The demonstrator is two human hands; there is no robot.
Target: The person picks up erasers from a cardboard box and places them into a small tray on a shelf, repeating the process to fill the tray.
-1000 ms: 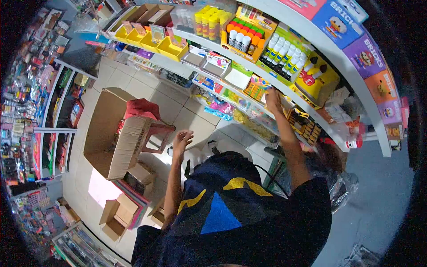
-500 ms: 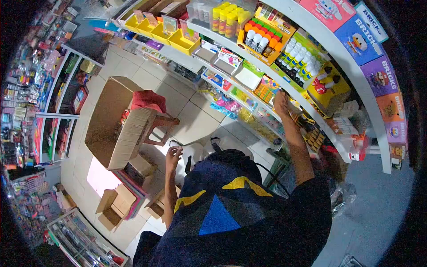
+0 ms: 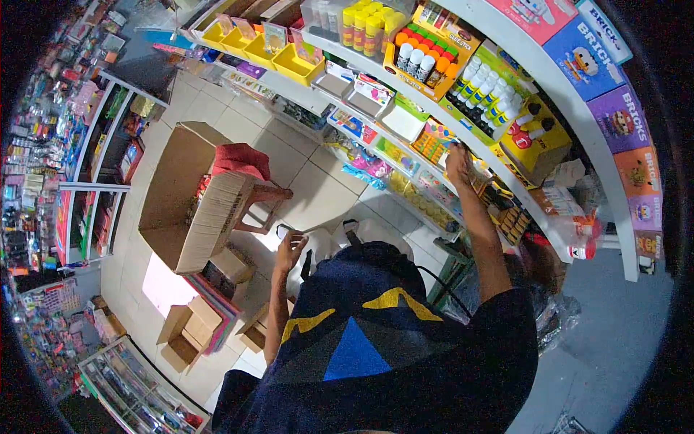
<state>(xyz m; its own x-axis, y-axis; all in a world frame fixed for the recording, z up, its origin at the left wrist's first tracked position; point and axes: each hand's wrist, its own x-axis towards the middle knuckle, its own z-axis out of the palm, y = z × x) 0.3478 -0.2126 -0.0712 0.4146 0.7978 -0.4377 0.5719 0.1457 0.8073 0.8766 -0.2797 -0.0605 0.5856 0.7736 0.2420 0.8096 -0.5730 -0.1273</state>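
Note:
My right hand reaches to the lower shelf, beside a box of small orange and yellow items. Its fingertips are bent over the shelf contents, and what they hold, if anything, is too small to name. My left hand hangs over the floor in front of my body, its thumb and fingers curled close together around something I cannot make out. Above my right hand stand a display of glue bottles and a yellow box. A white tray lies to the left on the same shelf.
A large open carton stands beside a wooden stool with a red cloth. Smaller open boxes lie on the floor. Yellow bins line the shelf's far end, and brick boxes stand on top.
My left hand has risen slightly and moved a little right. My right hand has shifted slightly at the same shelf spot.

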